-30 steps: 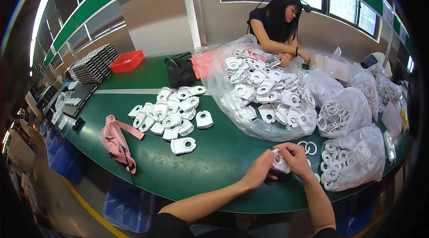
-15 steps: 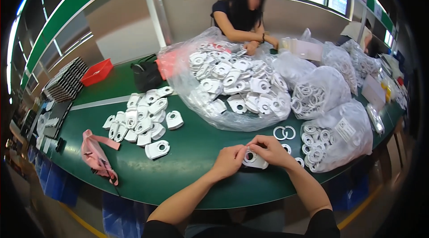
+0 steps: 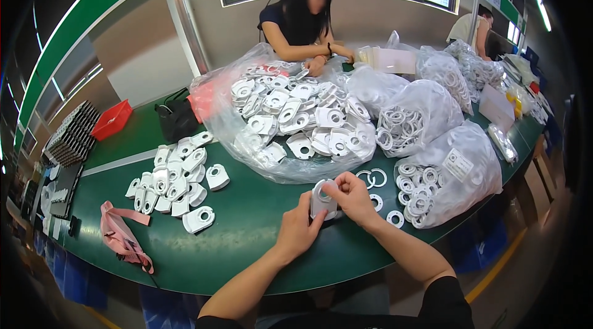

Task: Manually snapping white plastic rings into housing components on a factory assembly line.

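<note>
A white plastic part (image 3: 322, 204) with a rounded top and a round hole is held up over the near table edge. My left hand (image 3: 295, 229) is closed round its lower left side, the thumb across the front. The fingers of my right hand (image 3: 352, 198) are closed on its upper right, beside the hole. Whether a separate ring sits under those fingers, I cannot tell. Several loose white rings (image 3: 395, 218) lie to the right of my right hand. A pile of similar white parts (image 3: 176, 174) lies to the left.
A large open plastic bag (image 3: 272, 171) of white parts fills the middle of the green table (image 3: 228, 249). Bags of white rings (image 3: 472, 190) stand at the right. A pink strap (image 3: 120, 236), a black bag (image 3: 177, 120) and a red tray (image 3: 112, 120) lie left. A co-worker (image 3: 299, 26) sits opposite.
The white part was low and flat near the table; now it is raised and tilted upright. My left hand has shifted to its lower side. The whole view has swung to the right.
</note>
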Tool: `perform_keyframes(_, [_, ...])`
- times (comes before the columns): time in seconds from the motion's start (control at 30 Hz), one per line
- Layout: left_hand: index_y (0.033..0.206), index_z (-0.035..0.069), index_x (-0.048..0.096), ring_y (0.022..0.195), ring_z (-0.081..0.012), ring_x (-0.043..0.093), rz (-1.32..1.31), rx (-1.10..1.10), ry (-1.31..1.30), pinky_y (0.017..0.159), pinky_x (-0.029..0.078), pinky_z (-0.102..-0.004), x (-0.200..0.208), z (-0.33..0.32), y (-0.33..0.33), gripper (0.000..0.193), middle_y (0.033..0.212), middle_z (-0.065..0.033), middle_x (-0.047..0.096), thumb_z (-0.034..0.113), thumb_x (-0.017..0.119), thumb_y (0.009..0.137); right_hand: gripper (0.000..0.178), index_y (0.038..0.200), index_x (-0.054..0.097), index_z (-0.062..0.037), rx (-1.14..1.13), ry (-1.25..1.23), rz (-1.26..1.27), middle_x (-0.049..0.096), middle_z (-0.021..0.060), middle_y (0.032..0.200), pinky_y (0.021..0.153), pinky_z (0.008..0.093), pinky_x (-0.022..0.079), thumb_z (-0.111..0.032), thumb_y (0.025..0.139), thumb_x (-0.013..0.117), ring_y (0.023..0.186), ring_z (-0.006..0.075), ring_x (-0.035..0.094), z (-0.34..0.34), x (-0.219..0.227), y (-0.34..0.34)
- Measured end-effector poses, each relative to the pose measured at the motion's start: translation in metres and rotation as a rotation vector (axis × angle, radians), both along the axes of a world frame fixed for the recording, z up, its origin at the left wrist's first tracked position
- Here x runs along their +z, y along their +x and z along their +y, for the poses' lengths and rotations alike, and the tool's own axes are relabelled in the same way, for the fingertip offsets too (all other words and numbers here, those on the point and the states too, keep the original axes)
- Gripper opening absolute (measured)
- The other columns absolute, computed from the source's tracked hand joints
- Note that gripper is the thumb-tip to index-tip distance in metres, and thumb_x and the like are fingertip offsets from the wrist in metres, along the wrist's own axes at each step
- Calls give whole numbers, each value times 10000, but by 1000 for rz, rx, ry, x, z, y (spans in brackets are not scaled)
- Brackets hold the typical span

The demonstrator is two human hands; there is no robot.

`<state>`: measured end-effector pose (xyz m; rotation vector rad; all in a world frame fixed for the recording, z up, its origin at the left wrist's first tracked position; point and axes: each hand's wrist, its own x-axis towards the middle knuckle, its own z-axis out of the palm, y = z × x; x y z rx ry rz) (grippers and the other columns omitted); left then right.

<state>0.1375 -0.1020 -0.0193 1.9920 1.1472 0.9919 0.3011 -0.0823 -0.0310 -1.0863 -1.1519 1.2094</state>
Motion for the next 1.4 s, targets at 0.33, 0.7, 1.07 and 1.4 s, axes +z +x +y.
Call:
perform_keyframes(0.33, [1135,29,462,638,-270,637,-95,15,-100,597,482,-352,-6,13,-6,356,782,-167,647,160,593,831,207,978,603,47,-7,165,-354,666,94,835,638,235,487,-97,830,622,708,114,618,-1,10,8])
perform_keyframes(0.7, [943,100,529,631,-102,498,-1062,532,-119,583,417,-253,21,63,-98,231,761,-11,571,327,498,919,122,855,642,-18,-603,359,-689,625,111,684,530,295,428,-120,787,637,548,194,579,9,48,67])
perform_keyframes(1.07, [1093,38,519,700,-85,512,-902,628,45,602,398,-216,29,69,-108,249,886,-41,601,102,537,853,284,909,661,0,320,1,-923,652,54,770,628,258,483,-77,647,738,671,132,600,-2,37,111])
perform_keyframes(1.4, [910,29,608,812,-305,603,138,39,311,740,466,-393,32,141,35,184,848,-136,634,148,615,770,217,875,660,-10,309,-10,-968,655,93,755,656,290,496,-89,673,665,707,189,635,1,40,98])
